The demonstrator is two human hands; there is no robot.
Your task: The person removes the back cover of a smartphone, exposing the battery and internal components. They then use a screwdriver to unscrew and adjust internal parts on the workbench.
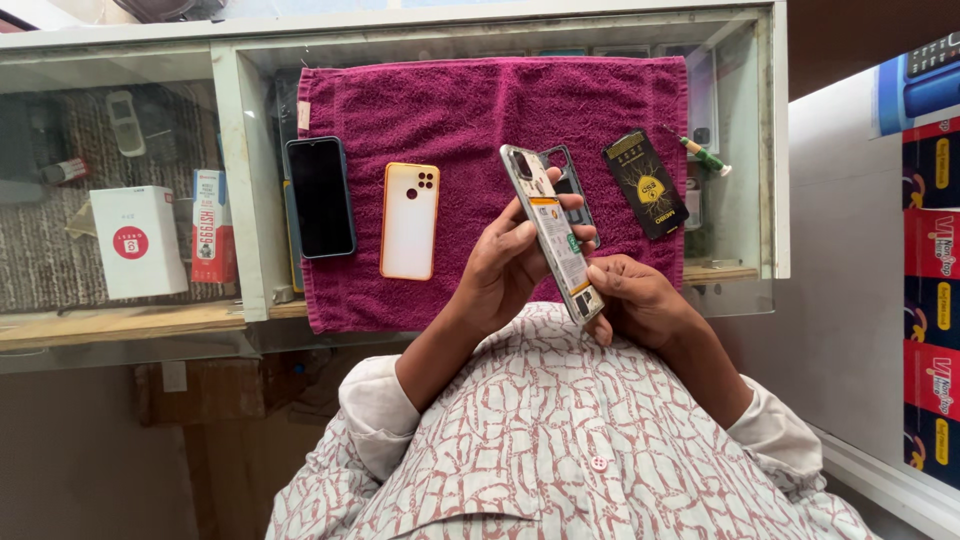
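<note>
Closest to me is the patterned shirt (560, 440) with its rolled sleeves, and just above it my left hand (505, 265) grips an opened phone (553, 232) around the middle, with its inner parts facing me, while my right hand (640, 300) pinches the lower end of it between the fingertips. Beyond both hands lies a magenta towel (470, 110) on the glass counter (740, 150); on it, left of my left hand, I see a cream phone back cover (409, 221) and further left a dark phone (320, 197). Above my right hand rests a black packet (645, 184), and a green-tipped tool (705, 157) is just beyond it.
</note>
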